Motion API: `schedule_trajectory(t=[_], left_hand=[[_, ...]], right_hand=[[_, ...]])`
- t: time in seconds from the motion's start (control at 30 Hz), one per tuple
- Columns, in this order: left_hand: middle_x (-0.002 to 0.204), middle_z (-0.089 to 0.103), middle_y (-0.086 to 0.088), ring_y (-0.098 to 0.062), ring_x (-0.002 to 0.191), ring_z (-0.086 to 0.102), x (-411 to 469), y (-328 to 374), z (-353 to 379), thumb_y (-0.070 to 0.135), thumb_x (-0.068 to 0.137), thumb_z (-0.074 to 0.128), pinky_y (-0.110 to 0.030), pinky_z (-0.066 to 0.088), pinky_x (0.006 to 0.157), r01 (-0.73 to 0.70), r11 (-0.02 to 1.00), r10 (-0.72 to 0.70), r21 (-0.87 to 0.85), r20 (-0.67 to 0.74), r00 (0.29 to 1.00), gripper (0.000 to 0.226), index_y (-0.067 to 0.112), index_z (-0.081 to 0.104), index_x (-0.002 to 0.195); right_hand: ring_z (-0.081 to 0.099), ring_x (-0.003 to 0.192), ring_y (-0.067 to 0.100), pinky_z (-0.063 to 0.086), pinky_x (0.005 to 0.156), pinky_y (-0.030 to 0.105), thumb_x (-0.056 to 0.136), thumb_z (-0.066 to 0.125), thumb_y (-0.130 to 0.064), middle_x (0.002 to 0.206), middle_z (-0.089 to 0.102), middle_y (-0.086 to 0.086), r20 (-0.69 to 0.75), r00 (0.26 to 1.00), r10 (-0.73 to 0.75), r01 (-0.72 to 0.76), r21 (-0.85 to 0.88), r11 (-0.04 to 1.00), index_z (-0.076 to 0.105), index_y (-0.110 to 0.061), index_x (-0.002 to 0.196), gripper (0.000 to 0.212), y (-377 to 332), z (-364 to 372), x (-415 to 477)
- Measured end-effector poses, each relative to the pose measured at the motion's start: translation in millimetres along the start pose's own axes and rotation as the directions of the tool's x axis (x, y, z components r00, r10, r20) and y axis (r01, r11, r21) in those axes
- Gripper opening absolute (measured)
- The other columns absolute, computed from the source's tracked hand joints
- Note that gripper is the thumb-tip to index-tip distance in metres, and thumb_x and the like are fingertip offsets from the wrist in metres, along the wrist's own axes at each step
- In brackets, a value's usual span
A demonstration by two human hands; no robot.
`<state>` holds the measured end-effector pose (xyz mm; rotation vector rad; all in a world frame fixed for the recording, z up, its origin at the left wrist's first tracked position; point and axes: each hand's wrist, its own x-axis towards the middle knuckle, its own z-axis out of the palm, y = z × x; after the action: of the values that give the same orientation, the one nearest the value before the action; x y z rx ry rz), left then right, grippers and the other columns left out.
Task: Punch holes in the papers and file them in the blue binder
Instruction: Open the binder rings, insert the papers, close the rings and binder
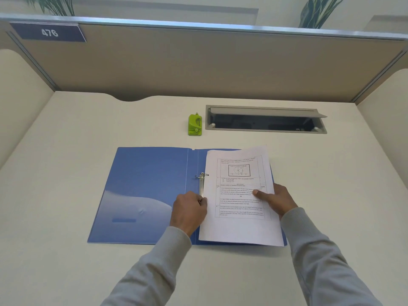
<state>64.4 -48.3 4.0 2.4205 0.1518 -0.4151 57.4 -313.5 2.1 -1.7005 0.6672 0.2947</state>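
Note:
The blue binder [143, 191] lies open flat on the desk, its metal ring mechanism [201, 176] showing along the spine. A stack of printed papers [238, 226] rests on the binder's right half, slightly skewed. My left hand [189, 209] sits at the papers' left edge over the lower ring, which it hides, fingers curled on the paper edge. My right hand [276, 198] holds the stack's right edge, thumb on top. A small green hole punch [195, 125] stands on the desk behind the binder, apart from both hands.
A grey cable tray [265, 120] with its lid raised is set into the desk [66, 151] right of the punch. Beige partition walls [198, 62] close off the back and both sides. A sign reads 476 [49, 32].

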Motion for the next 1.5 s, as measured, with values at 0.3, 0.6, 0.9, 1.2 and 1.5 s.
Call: schedule_trajectory(t=[0.3, 0.6, 0.9, 1.2, 1.5], left_hand=[[0.079, 0.076, 0.000, -0.019, 0.067, 0.072, -5.8, 2.4, 2.0, 0.026, 0.096, 0.064, -0.034, 0.063, 0.073, 0.090, 0.968, -0.091, -0.235, 0.004, 0.996, 0.019, 0.014, 0.079, 0.094], [0.088, 0.077, -0.001, -0.018, 0.060, 0.072, -7.1, -3.3, 1.5, 0.020, 0.096, 0.066, -0.018, 0.057, 0.055, 0.127, 0.914, -0.148, -0.384, -0.026, 0.989, 0.016, 0.013, 0.079, 0.099], [0.082, 0.076, 0.004, -0.008, 0.049, 0.070, 3.0, -7.2, -4.3, 0.029, 0.096, 0.066, -0.012, 0.049, 0.052, 0.113, 0.951, -0.121, -0.288, -0.007, 0.993, 0.016, 0.017, 0.077, 0.097], [0.074, 0.074, 0.000, -0.015, 0.057, 0.069, 22.4, -11.2, -8.5, 0.031, 0.093, 0.069, -0.032, 0.064, 0.072, 0.102, 0.982, -0.088, -0.160, 0.087, 0.992, 0.018, 0.017, 0.079, 0.088], [0.081, 0.076, 0.004, -0.015, 0.068, 0.069, 21.8, -17.7, -1.3, 0.033, 0.088, 0.076, -0.033, 0.064, 0.074, 0.093, 0.977, -0.071, -0.189, 0.121, 0.990, 0.011, 0.023, 0.079, 0.088]], right_hand=[[0.074, 0.097, 0.031, 0.058, 0.092, 0.051, 0.080, 0.083, -0.011, 0.114, 0.075, 0.012, 0.023, 1.000, 0.009, -0.010, 0.067, 0.998, 0.068, -0.005, 0.121, 0.044, -0.9, -0.6, -7.0], [0.075, 0.096, 0.031, 0.058, 0.092, 0.052, 0.081, 0.082, -0.009, 0.112, 0.076, 0.011, 0.034, 0.999, 0.000, -0.003, 0.089, 0.996, 0.069, -0.007, 0.119, 0.040, -0.5, 0.0, -11.6], [0.076, 0.088, 0.023, 0.062, 0.081, 0.040, 0.083, 0.078, -0.004, 0.103, 0.077, 0.006, 0.049, 0.998, -0.034, 0.029, 0.111, 0.993, 0.070, -0.011, 0.113, 0.032, -5.6, 1.8, -17.6], [0.075, 0.096, 0.029, 0.060, 0.089, 0.047, 0.082, 0.080, -0.006, 0.112, 0.076, 0.011, 0.030, 0.999, -0.021, 0.018, 0.102, 0.995, 0.069, -0.005, 0.120, 0.040, -3.8, -0.3, -18.9], [0.074, 0.100, 0.031, 0.057, 0.095, 0.053, 0.080, 0.082, -0.013, 0.115, 0.076, 0.009, -0.014, 0.999, -0.038, 0.038, 0.012, 0.999, 0.070, -0.008, 0.121, 0.043, 0.3, -5.9, -13.6]])
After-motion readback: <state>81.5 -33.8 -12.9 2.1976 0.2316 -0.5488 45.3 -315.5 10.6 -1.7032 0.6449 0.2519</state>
